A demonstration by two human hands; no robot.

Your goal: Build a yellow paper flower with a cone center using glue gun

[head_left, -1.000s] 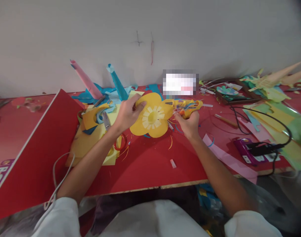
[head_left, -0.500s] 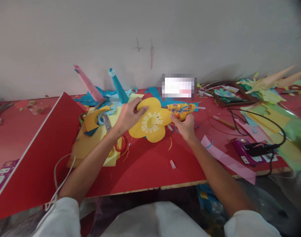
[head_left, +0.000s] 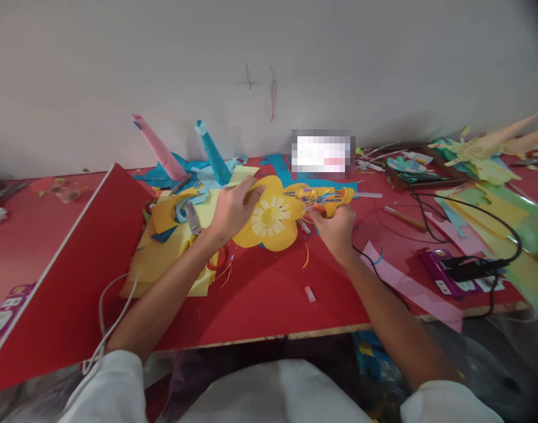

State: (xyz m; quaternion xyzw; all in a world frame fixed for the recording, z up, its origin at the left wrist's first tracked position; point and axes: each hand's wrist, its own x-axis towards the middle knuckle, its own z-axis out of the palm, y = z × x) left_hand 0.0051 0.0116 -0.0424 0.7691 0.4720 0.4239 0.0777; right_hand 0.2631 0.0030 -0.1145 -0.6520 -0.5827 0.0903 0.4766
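My left hand (head_left: 236, 210) grips a yellow paper flower (head_left: 280, 235) by its upper left edge, thumb on the front. Pale strips ring the flower's round centre. In my right hand (head_left: 337, 229) is a yellow hot glue gun (head_left: 324, 197), its nozzle pointing left over the flower's upper right petal. A clear glue stick (head_left: 369, 195) juts out of the gun's back end. Whether the nozzle touches the paper I cannot tell.
A red board (head_left: 74, 276) leans at the left. Behind stand a pink paper cone (head_left: 160, 150) and a blue paper cone (head_left: 213, 154). Red-handled scissors (head_left: 220, 258) lie by yellow sheets (head_left: 163, 270). A pink strip (head_left: 410, 288) and a purple power strip (head_left: 447, 273) lie right.
The glue gun has turned level, with its nozzle now plainly visible over the flower. My left hand keeps its hold, and the flower has tilted slightly.
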